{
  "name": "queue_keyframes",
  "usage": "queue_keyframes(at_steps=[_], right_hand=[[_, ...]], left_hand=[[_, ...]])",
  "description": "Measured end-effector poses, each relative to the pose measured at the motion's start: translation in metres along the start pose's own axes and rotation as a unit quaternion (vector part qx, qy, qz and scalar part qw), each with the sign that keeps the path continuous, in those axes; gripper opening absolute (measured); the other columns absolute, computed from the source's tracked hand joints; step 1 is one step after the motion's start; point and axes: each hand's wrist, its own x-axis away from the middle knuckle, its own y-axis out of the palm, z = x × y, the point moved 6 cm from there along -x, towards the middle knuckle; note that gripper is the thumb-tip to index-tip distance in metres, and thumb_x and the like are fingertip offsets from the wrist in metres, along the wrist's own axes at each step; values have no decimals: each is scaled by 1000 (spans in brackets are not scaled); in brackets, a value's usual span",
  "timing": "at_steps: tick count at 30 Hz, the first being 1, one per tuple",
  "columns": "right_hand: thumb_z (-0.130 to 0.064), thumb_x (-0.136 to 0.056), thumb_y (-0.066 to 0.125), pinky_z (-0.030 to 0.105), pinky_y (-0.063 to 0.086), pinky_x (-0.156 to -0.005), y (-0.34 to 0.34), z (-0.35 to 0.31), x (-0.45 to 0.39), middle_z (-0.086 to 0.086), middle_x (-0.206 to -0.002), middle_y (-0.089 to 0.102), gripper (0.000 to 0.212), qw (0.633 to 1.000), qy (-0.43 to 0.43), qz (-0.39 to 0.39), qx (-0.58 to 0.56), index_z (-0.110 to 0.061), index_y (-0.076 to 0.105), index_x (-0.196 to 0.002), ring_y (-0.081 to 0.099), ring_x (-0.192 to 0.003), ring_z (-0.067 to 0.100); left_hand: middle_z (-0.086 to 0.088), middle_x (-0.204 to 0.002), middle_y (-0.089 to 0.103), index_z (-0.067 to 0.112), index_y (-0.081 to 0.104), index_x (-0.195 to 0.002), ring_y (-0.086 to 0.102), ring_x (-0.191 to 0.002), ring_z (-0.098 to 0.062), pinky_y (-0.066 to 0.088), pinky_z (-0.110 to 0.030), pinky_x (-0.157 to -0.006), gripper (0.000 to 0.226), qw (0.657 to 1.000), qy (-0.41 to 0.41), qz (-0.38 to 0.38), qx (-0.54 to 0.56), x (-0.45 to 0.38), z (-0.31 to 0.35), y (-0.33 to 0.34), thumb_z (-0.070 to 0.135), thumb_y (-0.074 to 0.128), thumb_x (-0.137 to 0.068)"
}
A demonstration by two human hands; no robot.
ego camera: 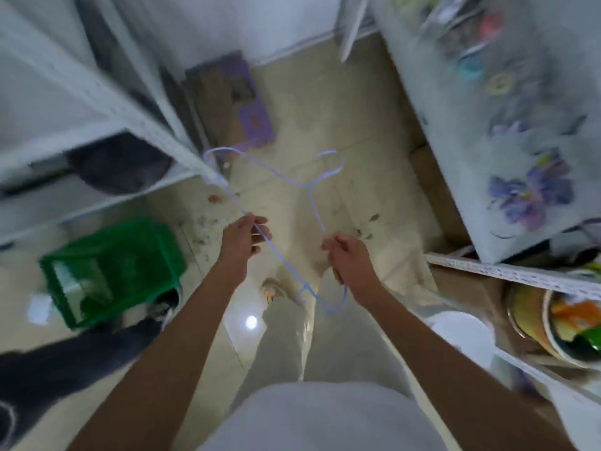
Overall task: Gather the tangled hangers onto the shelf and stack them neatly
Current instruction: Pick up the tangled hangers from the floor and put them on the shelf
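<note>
Thin light-blue wire hangers point(286, 180) hang in the air over the floor, held between both my hands. My left hand point(244, 237) pinches one long wire that runs from near the left shelf post down to a hook by my knee. My right hand point(344, 255) grips another wire that rises to a hook at the upper right. The wires cross and look tangled; the frame is blurred, so I cannot tell how many hangers there are. A white metal shelf point(136, 125) stands at the left, its corner touching or just behind the hangers' upper loop.
A green plastic crate point(113, 268) sits on the floor at lower left. A cardboard box with purple print point(234, 102) lies ahead. At the right stand a flowered cover point(520, 141) and a shelf with bowls point(553, 323). Debris dots the tiled floor.
</note>
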Motion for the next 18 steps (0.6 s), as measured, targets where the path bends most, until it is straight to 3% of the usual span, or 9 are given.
queue_keyframes(at_steps=[4,7,10,13,18], right_hand=[[-23,-103,62,20,30,-43,-83,-20,50,-10,-44,41,33,986,-1,141,-95,-17,70,-72,35,-38,6],[-20,-103,61,24,30,-48,-149,-27,88,-8,-46,43,36,965,-13,230,-125,-23,70,-68,39,-42,8],[-8,-104,55,21,27,-45,-216,-41,120,-8,-44,37,44,936,-34,285,-202,-18,69,-64,32,-40,8],[-5,-104,54,17,26,-43,-278,-47,149,-6,-45,34,42,910,-61,334,-238,-14,68,-65,29,-40,8],[-6,-105,52,20,25,-44,-369,-51,164,0,-50,34,39,864,-116,411,-265,-10,67,-69,29,-46,12]], left_hand=[[7,-68,71,24,64,-109,72,-59,-7,34,-20,-47,23,994,76,-81,-7,37,69,92,30,42,-110],[8,-69,73,26,64,-114,72,-58,-8,37,-18,-47,21,986,87,-136,-46,56,93,170,28,44,-109],[6,-66,71,22,65,-119,71,-54,-10,35,-24,-50,24,973,115,-184,-73,82,117,251,25,45,-107],[4,-64,74,21,63,-114,73,-53,-11,39,-19,-45,21,948,165,-237,-132,115,146,329,21,42,-109],[-2,-79,82,22,60,-112,78,-68,-13,51,-21,-52,18,910,187,-326,-174,168,184,447,14,45,-107]])
